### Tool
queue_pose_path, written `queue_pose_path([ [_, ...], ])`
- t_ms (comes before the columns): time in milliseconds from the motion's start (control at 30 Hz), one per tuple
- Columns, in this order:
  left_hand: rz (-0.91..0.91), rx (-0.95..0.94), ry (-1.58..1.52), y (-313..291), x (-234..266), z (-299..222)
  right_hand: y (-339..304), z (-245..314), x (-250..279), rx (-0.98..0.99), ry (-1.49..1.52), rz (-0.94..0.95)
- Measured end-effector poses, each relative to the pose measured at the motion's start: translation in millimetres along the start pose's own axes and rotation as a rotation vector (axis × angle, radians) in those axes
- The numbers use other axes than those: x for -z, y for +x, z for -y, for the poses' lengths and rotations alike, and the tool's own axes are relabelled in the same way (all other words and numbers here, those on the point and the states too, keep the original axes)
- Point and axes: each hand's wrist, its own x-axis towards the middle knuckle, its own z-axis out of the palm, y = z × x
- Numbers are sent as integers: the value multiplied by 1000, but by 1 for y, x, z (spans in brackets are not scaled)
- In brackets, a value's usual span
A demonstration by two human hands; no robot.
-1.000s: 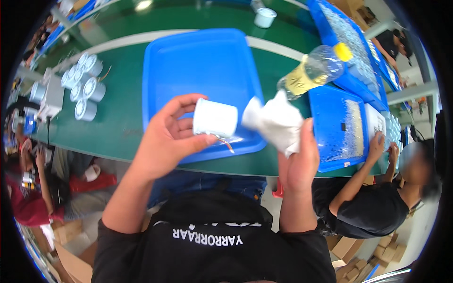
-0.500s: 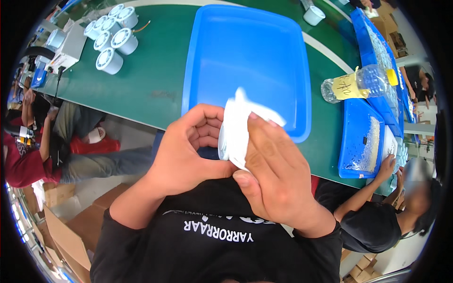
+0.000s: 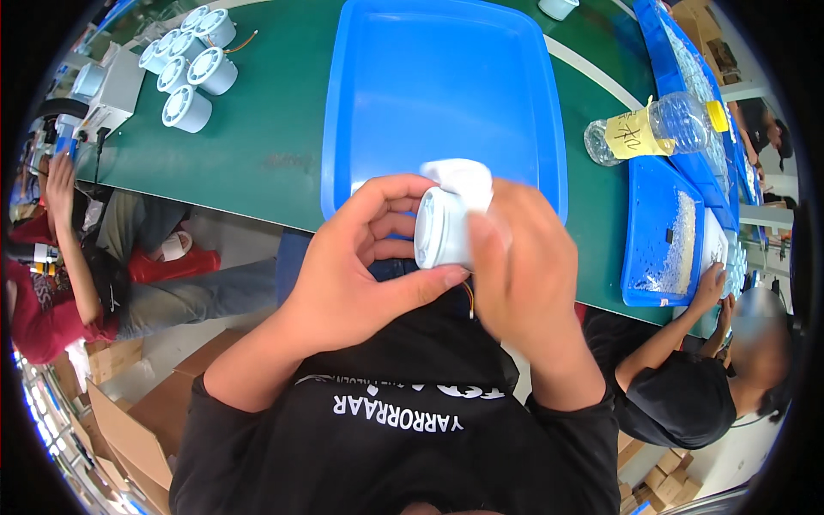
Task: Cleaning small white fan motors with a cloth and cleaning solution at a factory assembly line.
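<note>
Cloth and cup: since half a second ago the white cloth (image 3: 457, 178) has slipped toward the upper right of the pale cup (image 3: 440, 227), baring more of its side; a thin orange wire (image 3: 469, 300) now shows below.
Left hand (image 3: 365, 257): fingers curled round the cup, thumb along its lower side.
Right hand (image 3: 528, 266): blurred, fingers bunched on the cloth against the cup's right end; exact finger spread hard to tell.
Table edge: the near edge of the green table (image 3: 249, 163) runs just before the person; the cup is held over the near side of the large blue tray (image 3: 438, 86).
Open room: a broad green stretch left of the tray, a narrower one right of it.
In the way, right: one clear bottle (image 3: 657, 130) with a yellow cap, beside one long blue bin (image 3: 659, 56) of pale parts; below it, one smaller blue tray (image 3: 650, 206) holding white bits.
Left end: one grey box (image 3: 120, 90).
Standing cups (image 3: 186, 109): eight clustered upper left, one beside the grey box, one at the top edge.
Co-workers: two, one each side.
</note>
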Motion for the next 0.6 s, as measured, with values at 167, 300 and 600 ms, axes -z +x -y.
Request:
queue_pose_path([
  [167,-8,13,-91,-8,2,-15,3,18,18,79,-33,175],
  [300,54,-296,268,-5,2,-5,13,8,30,-273,336,254],
  [600,18,222,-287,4,-4,-14,1,0,10,222,-153,48],
])
